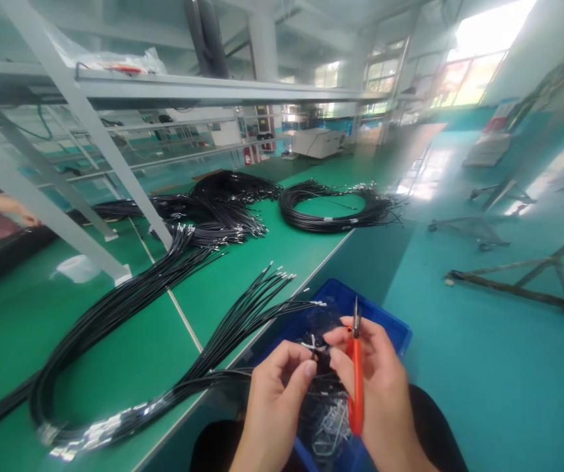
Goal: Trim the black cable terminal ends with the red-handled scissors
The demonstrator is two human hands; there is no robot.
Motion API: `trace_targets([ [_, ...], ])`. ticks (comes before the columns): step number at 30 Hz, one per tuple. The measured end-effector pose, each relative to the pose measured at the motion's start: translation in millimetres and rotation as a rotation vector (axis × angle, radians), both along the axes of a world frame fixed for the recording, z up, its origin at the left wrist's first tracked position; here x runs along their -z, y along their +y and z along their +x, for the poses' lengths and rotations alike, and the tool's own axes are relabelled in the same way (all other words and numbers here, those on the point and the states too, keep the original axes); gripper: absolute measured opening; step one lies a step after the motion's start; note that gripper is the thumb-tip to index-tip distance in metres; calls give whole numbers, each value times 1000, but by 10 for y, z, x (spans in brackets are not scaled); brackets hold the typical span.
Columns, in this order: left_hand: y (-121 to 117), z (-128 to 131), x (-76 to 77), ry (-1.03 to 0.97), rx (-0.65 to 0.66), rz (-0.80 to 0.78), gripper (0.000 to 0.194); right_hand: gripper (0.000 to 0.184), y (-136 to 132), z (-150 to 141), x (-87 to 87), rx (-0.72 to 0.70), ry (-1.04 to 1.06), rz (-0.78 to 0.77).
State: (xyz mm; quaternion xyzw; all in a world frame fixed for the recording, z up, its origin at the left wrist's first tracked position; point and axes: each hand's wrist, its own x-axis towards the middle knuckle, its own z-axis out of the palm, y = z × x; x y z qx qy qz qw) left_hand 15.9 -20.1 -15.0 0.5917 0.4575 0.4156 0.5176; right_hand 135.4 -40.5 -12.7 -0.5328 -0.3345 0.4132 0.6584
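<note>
My left hand [278,387] is closed, thumb and forefinger pinching the end of a black cable [230,374] that comes in from the table. Red-handled pliers [356,377] lie in my right hand [382,373], jaws pointing up and away. That hand's thumb and forefinger also meet close to the left fingertips, at small white-and-dark parts [315,345] too small to make out. Below both hands a blue bin [394,326] holds clear plastic bags [329,426]. Beside my left hand, a fan of black cables [242,314] with silvery ends reaches over the table edge.
A long taped cable bundle [73,334] curves across the green table [213,278]. Coiled cables [311,213] and more cable piles [235,187] lie farther back. White shelf posts [109,144] rise from the table. At far left is another person's arm [9,206]. Wheeled stands [522,282] stand right.
</note>
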Motion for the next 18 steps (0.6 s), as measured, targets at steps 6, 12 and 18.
trace_targets([
  [6,-5,12,-24,-17,23,-9,14,26,10,12,90,-58,-244,42],
  [12,-45,41,-35,9,-35,19,14,25,-5,-31,127,127,-627,173],
  [18,30,-2,20,-77,-191,32,12,23,-188,-3,203,85,-547,68],
])
